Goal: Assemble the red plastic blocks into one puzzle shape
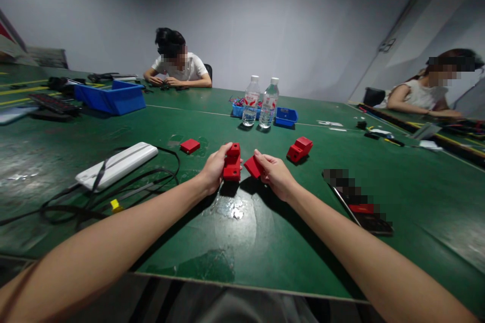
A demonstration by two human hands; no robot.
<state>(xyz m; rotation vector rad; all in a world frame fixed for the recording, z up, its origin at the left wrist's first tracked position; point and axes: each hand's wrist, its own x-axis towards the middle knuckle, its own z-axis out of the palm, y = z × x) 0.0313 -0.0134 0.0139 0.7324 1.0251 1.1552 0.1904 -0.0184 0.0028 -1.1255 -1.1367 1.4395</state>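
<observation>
A notched red block [232, 173] is clasped in the left grip [215, 169], with a flat red piece [252, 167] pinched in the right grip [277, 174] just beside it, over a green tabletop [273, 257]. From where I stand, another red block [300, 149] lies beyond the right grip, two water bottles [268, 107] farther off.

Workshop, shared green worktable [420, 181], blue bins [127, 101], seated co-workers [194, 68]
</observation>
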